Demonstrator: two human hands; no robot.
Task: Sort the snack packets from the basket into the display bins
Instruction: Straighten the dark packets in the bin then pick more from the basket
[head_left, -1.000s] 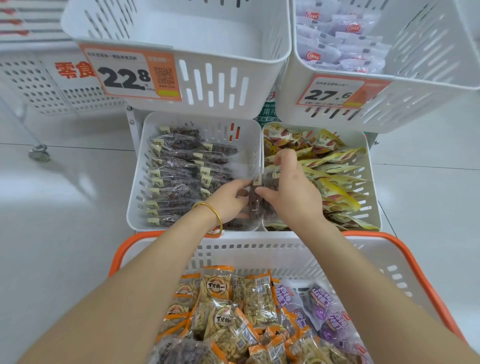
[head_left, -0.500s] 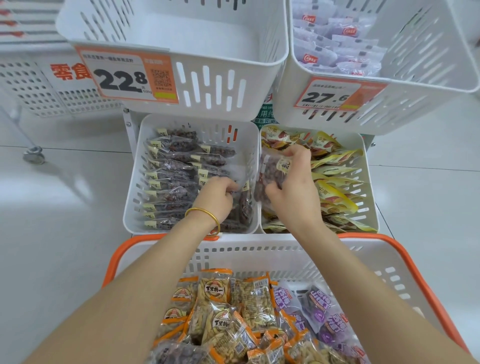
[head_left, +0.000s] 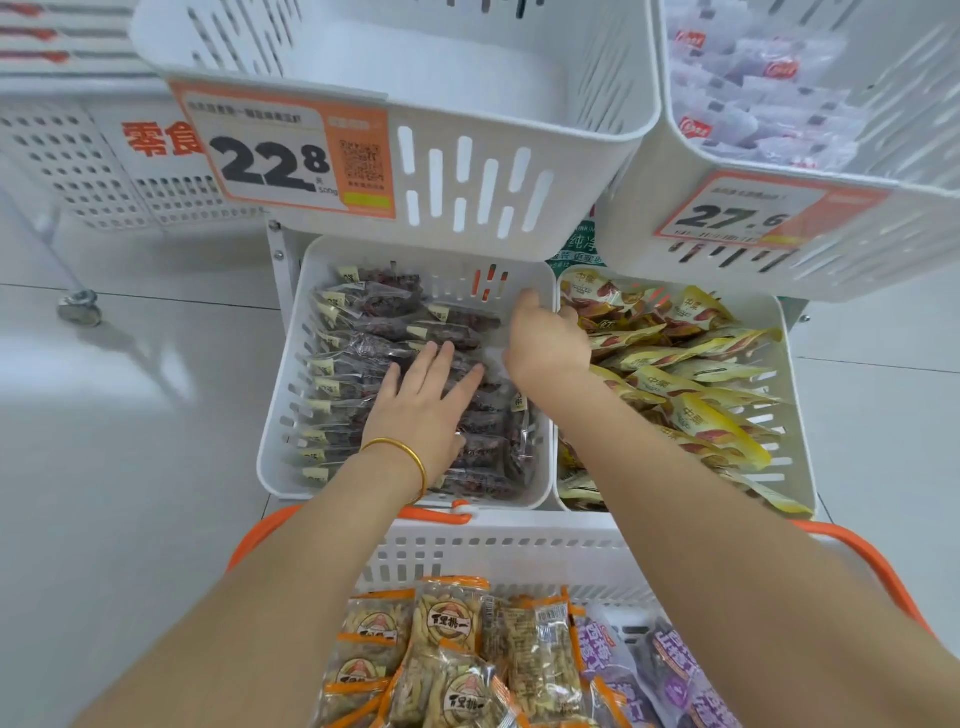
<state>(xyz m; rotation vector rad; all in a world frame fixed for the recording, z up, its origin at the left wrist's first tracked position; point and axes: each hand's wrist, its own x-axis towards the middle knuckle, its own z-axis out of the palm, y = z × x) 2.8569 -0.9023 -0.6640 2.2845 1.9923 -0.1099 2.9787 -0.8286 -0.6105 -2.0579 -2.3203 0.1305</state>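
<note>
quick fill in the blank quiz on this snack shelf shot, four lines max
The gold bangle sits on the ____ wrist.
The bin right of the dark packets holds ____ packets.
The basket has an ____ rim.
The left price tag reads ____.
Missing: left, yellow, orange, 22.8

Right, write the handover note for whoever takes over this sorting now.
Left hand: flat on the dark packets in the lower left bin, holding nothing.
Right hand: over that bin's back right corner; fingers hidden, grip unclear.
Done: dark packets lie in their bin.
Left: orange-trimmed packets and purple packets in the basket need sorting.
</note>
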